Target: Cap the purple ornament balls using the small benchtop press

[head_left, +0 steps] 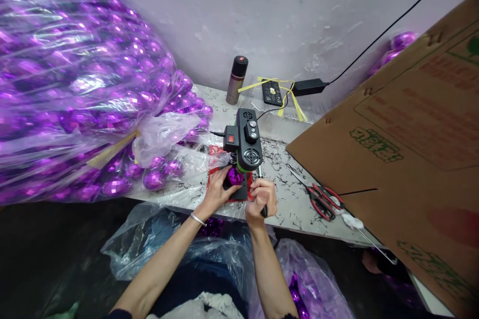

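My left hand (pixel 218 190) grips a shiny purple ball ornament (pixel 235 176) between thumb and fingers, under the head of a small black bench drill press (pixel 250 134). The ball rests at the machine's dark base plate (pixel 239 193), which has red material around it. Wrapped round the black grip of the machine's lever (pixel 264 210) is my right hand (pixel 263 198). The top of the machine carries round vents, and a switch box with a red rocker (pixel 231 138) sits on its left side. The drill tip and the contact point on the ball are hidden.
A huge clear bag of purple balls (pixel 93 75) fills the left. Behind the machine stand a bottle (pixel 237 79), a phone (pixel 272 92) and a power adapter (pixel 309 87). Red-handled scissors (pixel 324 200) lie by a large cardboard box (pixel 404 144). Dark shavings litter the tabletop (pixel 290 209).
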The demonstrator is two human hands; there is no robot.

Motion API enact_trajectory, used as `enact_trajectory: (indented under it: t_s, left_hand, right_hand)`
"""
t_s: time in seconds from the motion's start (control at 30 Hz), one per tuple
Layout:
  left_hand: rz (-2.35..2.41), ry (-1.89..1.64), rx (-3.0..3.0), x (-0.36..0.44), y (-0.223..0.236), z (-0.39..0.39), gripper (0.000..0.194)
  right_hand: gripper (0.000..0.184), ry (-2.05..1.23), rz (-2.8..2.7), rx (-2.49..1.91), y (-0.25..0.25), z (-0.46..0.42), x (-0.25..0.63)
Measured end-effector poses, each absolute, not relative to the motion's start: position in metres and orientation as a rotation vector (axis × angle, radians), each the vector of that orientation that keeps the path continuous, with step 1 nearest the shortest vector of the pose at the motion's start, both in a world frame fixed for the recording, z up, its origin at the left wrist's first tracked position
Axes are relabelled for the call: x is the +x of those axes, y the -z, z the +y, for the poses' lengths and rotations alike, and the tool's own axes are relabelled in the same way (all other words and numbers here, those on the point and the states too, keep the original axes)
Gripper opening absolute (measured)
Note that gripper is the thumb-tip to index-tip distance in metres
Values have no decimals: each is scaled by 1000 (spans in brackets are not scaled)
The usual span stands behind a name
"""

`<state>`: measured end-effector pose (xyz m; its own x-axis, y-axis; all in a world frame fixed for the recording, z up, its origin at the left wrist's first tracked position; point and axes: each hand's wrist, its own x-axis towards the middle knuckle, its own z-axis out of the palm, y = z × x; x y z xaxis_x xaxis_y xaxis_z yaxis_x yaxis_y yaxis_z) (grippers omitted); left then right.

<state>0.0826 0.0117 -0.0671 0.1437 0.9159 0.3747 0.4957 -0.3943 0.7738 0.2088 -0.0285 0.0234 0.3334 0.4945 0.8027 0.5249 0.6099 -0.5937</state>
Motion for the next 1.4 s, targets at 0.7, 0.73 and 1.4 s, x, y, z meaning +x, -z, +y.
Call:
enact_trajectory:
  t_s: [0.7, 0.73, 1.4]
  left_hand:
    - [1310, -1236, 1908, 87, 72, 21, 63]
    - [1303, -1232, 1912, 87, 72, 23, 63]
    - [1752, -1040, 2063, -17, 1, 49, 36]
  right_hand:
    - [42, 81, -1354, -965, -2, -20, 216]
    - [42, 56, -1331, -983, -10, -20, 215]
    - [44, -77, -1231, -1010, -56, -29, 206]
